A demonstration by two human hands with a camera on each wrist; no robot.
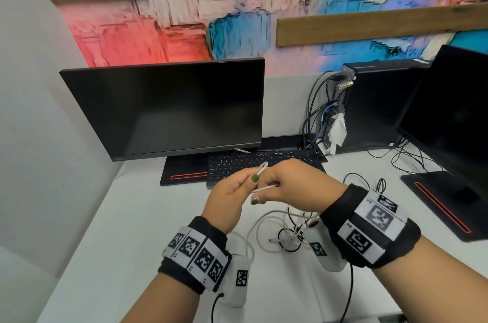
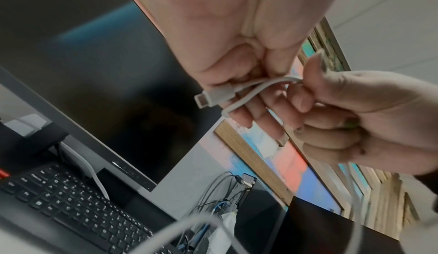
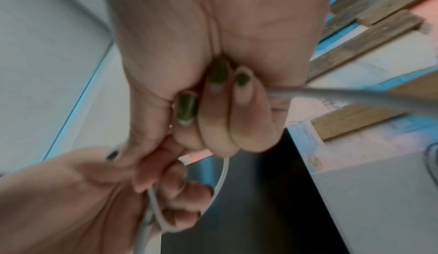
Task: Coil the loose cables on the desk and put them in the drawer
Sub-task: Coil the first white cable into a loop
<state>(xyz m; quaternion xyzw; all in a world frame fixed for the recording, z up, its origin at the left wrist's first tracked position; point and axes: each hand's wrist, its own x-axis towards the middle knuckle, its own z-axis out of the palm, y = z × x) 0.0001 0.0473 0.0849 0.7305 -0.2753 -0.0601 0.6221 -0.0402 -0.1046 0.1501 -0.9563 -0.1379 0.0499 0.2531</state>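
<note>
Left hand: the left hand [image 1: 229, 194] is raised above the desk [image 1: 148, 222] in front of the keyboard [image 1: 264, 164], fingers curled, pinching a small loop of the white cable [image 1: 264, 167] between thumb and fingers.
Plug: in the left wrist view the cable's white plug [image 2: 214, 96] sticks out from under the left fingers [image 2: 258, 114], with the cord doubling back beside it.
Right hand: the right hand [image 1: 295, 185] touches the left one, its fingers folded into the palm round the same white cable; green-painted nails [image 3: 219, 72] show in the right wrist view.
Cable run: from the two hands the white cable drops to the desk and lies there in loose bends.
Other cables: a tangle of white and black cables [image 1: 290, 233] lies on the desk below the right wrist, and thin black leads [image 1: 369, 182] lie further right.
Drawer: cannot be seen in any view.
Surroundings: a dark monitor [image 1: 169, 108] stands behind the keyboard, a black computer box [image 1: 380, 106] with plugged leads to its right, a second monitor [image 1: 454, 111] at the right edge.
Wrists: both wear black bands with printed square markers [image 1: 198, 256].
</note>
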